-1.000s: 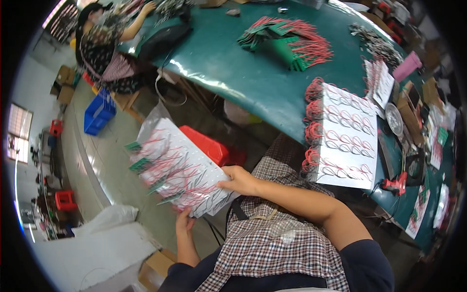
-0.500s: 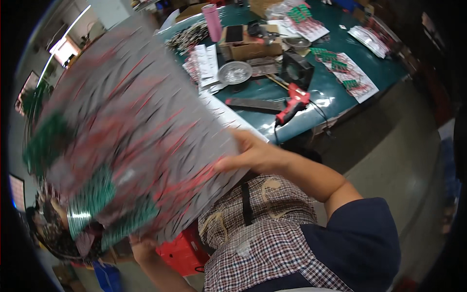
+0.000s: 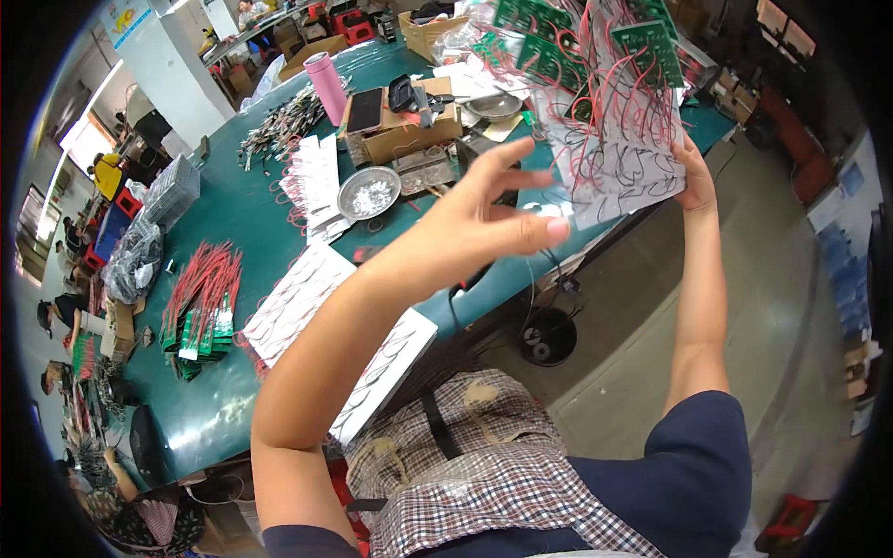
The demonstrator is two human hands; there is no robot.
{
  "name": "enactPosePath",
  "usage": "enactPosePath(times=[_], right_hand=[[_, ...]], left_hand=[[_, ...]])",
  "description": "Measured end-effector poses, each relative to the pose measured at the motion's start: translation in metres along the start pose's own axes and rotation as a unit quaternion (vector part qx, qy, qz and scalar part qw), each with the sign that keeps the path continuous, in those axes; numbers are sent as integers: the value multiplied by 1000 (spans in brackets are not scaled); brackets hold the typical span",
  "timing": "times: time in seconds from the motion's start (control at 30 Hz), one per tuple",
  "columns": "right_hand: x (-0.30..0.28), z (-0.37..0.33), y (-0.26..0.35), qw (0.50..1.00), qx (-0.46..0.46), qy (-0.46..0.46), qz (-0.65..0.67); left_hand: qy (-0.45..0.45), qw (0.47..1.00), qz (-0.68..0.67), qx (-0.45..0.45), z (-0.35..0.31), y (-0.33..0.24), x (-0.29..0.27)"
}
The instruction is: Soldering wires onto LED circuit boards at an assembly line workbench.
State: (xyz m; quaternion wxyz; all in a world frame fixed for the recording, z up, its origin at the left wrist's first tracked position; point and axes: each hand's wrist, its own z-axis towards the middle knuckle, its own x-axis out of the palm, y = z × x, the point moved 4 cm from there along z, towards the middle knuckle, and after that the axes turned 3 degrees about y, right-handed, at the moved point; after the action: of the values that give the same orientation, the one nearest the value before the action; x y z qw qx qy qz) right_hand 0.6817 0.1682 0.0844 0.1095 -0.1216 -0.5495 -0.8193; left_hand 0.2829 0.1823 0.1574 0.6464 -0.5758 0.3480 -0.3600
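Note:
At the upper right, a white sheet (image 3: 609, 191) carries several green circuit boards (image 3: 551, 60) with red and black wires. My right hand (image 3: 695, 179) grips the sheet's right edge near its lower corner. My left hand (image 3: 484, 212) is open beside the sheet's lower left corner, its fingers spread and nothing in them. Whether its fingertips touch the sheet I cannot tell. Below my left forearm lie more white sheets (image 3: 395, 358) with rows of wires. A bundle of green boards with red wires (image 3: 206, 302) rests on the left of the table.
The green table (image 3: 200, 418) also bears a metal bowl (image 3: 369, 193) of small pale pieces, a cardboard box (image 3: 409, 130), a pink bottle (image 3: 326, 88), a heap of wire parts (image 3: 290, 126) and clear plastic bags (image 3: 135, 265). A dark round object (image 3: 549, 335) is beneath its front edge. Other people sit at far left.
The wired sheet has moved from close in front of me at left to the far right of the table. My left hand has come off it and risen over the table; my right still grips it.

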Motion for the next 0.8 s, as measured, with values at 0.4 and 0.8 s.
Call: enactPosePath(times=[0.4,0.8], right_hand=[[-192,18,-65,915,316,-123,-217],[-233,77,-58,589,304,-184,-725]], left_hand=[[-156,967,13,-203,-144,62,-81],[-258,929,-31,-262,-211,81,-87]])
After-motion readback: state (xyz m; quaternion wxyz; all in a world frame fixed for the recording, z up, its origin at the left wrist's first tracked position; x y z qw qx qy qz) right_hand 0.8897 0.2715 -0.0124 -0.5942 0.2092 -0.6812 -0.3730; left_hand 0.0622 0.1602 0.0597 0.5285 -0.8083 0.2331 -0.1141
